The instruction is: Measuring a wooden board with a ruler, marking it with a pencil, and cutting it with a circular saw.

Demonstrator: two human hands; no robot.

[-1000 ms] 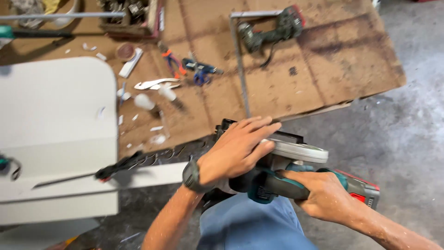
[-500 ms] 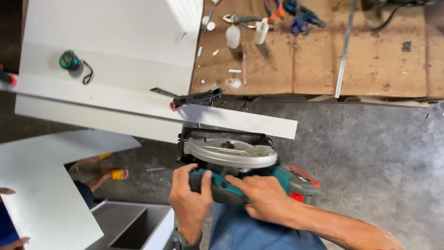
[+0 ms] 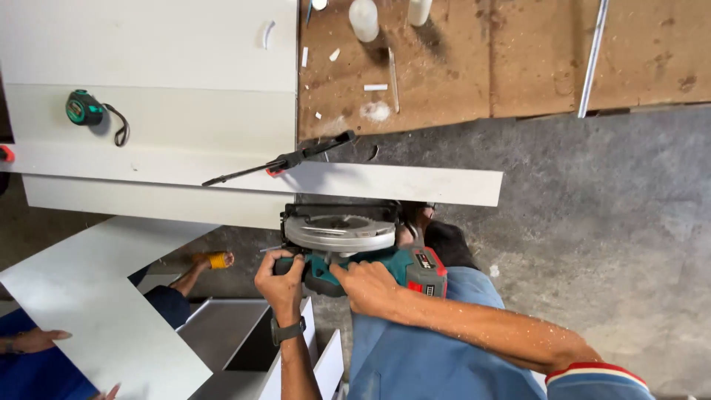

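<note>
Head view, looking down: teal circular saw [image 3: 355, 252] gripped in both hands, left hand [image 3: 283, 278] clenched around the front handle, right hand [image 3: 368, 285] clenched around the rear grip beside the red-and-black battery pack [image 3: 424, 268]. Saw held just below the long white strip [image 3: 385, 181], its silver blade guard near the edge of the white panel [image 3: 148, 133]. Strip pinned by a black bar clamp [image 3: 285, 159] with a red trigger. Green tape measure [image 3: 84, 108] lying on the panel. Further up, brown tabletop [image 3: 503, 67] dusted with sawdust and white chips, two white bottles [image 3: 364, 18] standing on it. At lower left, another person's hand [image 3: 37, 339] resting on a second white board [image 3: 96, 311] above the grey concrete floor [image 3: 607, 244]
</note>
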